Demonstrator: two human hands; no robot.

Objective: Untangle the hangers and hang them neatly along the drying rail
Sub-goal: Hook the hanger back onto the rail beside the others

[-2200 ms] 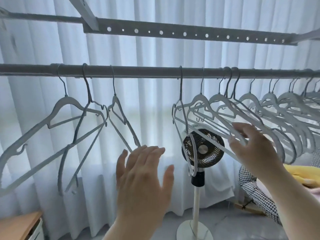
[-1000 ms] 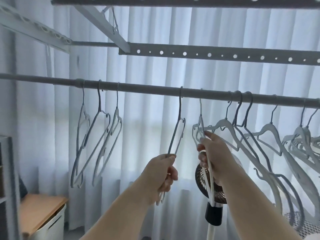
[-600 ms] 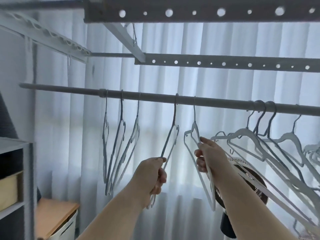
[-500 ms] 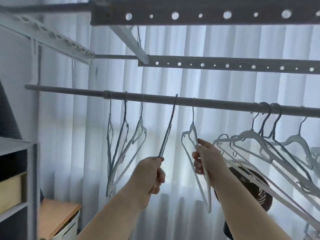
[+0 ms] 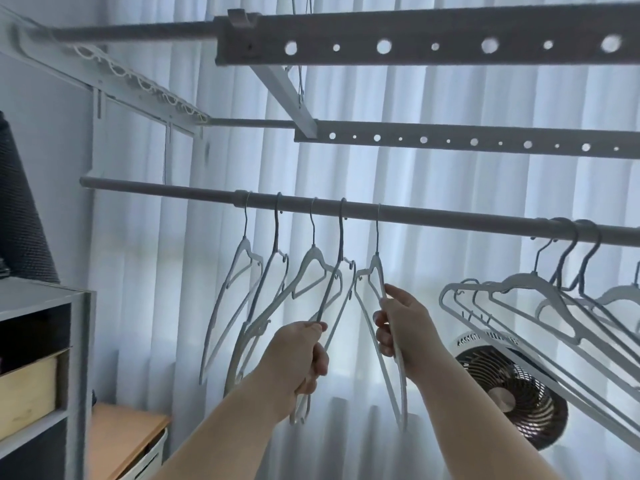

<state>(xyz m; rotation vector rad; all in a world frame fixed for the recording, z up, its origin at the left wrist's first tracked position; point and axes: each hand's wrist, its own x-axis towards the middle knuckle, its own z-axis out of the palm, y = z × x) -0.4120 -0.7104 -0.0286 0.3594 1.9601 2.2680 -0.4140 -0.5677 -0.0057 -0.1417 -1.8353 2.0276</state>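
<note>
A grey drying rail (image 5: 433, 216) runs across the view, dropping to the right. Several pale grey hangers hang from it. Three hangers (image 5: 242, 268) sit spaced at the left. My left hand (image 5: 301, 355) grips the arm of the fourth hanger (image 5: 341, 251), which hooks over the rail. My right hand (image 5: 401, 327) grips the arm of the fifth hanger (image 5: 375, 268), just to its right. Farther right, past a gap on the rail, a bunch of overlapping hangers (image 5: 540, 299) hangs crowded together.
Two perforated metal bars (image 5: 450, 140) of the rack run above the rail. White curtains fill the background. A standing fan (image 5: 512, 389) is low at the right. A grey shelf unit (image 5: 41, 358) and a wooden-topped box (image 5: 121, 434) stand at the left.
Both hands have slid their hangers left along the rail, close to the three at the left. The gap to the crowded bunch on the right has widened. The view has tilted up and left.
</note>
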